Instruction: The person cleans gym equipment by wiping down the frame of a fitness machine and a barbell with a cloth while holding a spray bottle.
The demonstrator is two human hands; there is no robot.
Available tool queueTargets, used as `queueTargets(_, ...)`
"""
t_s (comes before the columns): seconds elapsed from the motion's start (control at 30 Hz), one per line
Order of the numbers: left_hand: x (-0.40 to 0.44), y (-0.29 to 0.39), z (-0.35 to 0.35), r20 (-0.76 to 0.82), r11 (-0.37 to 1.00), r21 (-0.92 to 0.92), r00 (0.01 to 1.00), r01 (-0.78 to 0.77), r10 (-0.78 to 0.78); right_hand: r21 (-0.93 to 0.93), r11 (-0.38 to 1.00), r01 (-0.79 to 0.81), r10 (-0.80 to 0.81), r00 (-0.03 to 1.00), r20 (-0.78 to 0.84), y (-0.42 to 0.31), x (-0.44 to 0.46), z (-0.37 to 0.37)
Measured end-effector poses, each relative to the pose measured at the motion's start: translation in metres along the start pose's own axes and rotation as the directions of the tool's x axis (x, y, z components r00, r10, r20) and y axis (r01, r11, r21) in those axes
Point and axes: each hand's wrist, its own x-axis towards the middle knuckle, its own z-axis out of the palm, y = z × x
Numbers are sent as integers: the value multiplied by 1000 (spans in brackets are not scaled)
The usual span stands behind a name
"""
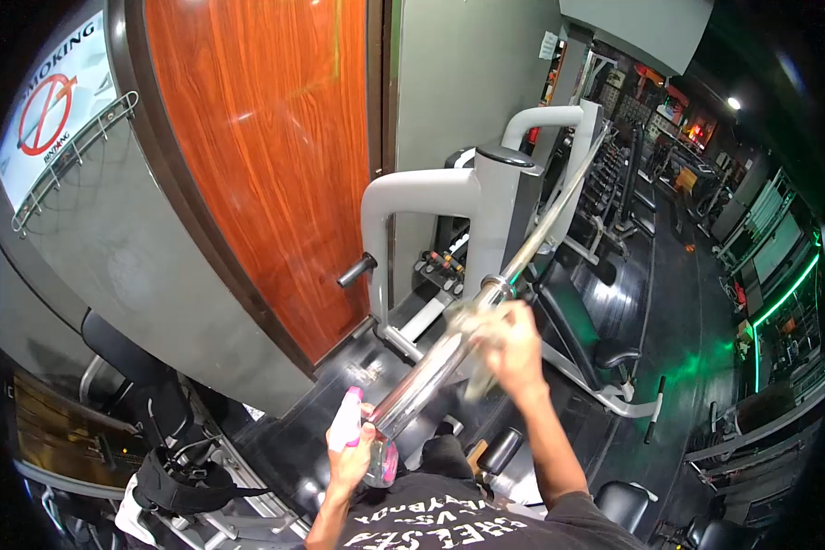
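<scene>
A shiny barbell (423, 383) slants across the middle of the view, its thick sleeve end nearest me and its thin shaft running up to the right past a grey machine frame. My right hand (515, 356) is closed on a pale cloth (470, 323), which lies against the sleeve just below the collar; cloth and fingers are slightly blurred. My left hand (349, 466) grips a spray bottle (346, 420) with a white and pink head, beside the sleeve's near end. Part of the bottle's clear body shows below the sleeve.
The grey machine frame (426, 194) stands just beyond the barbell, in front of a wooden door (257, 137). A padded black bench (573, 316) is to the right. At lower left, a black belt-like item (179, 486) hangs on equipment. Dumbbell racks line the room further back.
</scene>
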Motion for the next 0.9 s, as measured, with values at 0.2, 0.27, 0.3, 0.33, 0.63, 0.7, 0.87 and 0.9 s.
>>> queueTargets(0.2,6,18,7,-24,998,18,997,-67,68,173,901,-398,422,896,-136,27,-11,18)
queueTargets(0.27,4,14,6,-20,1000,6,1000,-15,16,223,893,-390,427,891,-155,40,-25,32)
queueTargets(0.3,3,12,5,-10,999,-4,999,35,-35,322,826,-462,519,846,-118,46,-28,35)
queueTargets(0.33,3,12,6,-12,999,-5,999,37,-37,413,742,-528,605,793,-71,51,-32,36)
queueTargets(0.63,8,20,-1,78,930,282,972,-235,221,911,281,-300,677,735,33,41,-15,6)
queueTargets(0.7,8,24,-3,172,832,443,943,-333,286,617,695,-369,594,779,-203,41,-8,12)
queueTargets(0.87,14,19,-8,252,705,474,848,-528,466,-67,904,-422,414,905,-100,6,11,19)
queueTargets(0.9,14,18,-11,225,762,437,878,-478,422,-67,906,-419,412,906,-97,6,11,17)
